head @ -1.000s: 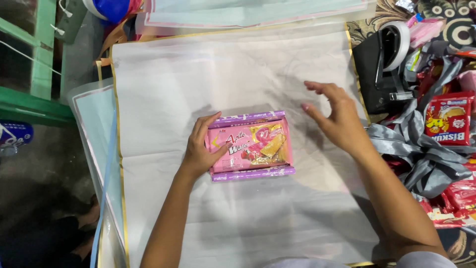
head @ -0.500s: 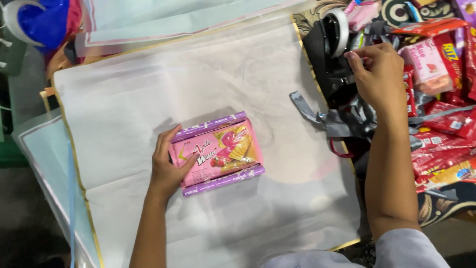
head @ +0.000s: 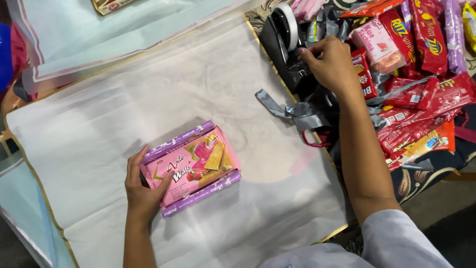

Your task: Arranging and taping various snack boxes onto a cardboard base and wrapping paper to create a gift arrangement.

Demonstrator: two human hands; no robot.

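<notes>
Flat pink wafer pack with purple side strips (head: 191,166) lies tilted on the white paper sheet, lower centre, left hand (head: 144,191) resting on its left end. Heap of red snack packets (head: 421,99) at right edge. Pale pink rectangular biscuit pack (head: 377,44) on top of heap, just right of right hand (head: 329,62). Gold-and-red box corner (head: 111,5) top left.

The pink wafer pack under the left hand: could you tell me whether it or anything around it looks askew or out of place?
The pink wafer pack lies tilted on the white sheet, stacked with purple packs, held by the left hand. A grey ribbon trails loosely onto the sheet beside the tape dispenser, which the right hand touches. Nothing looks spilled or damaged.
</notes>
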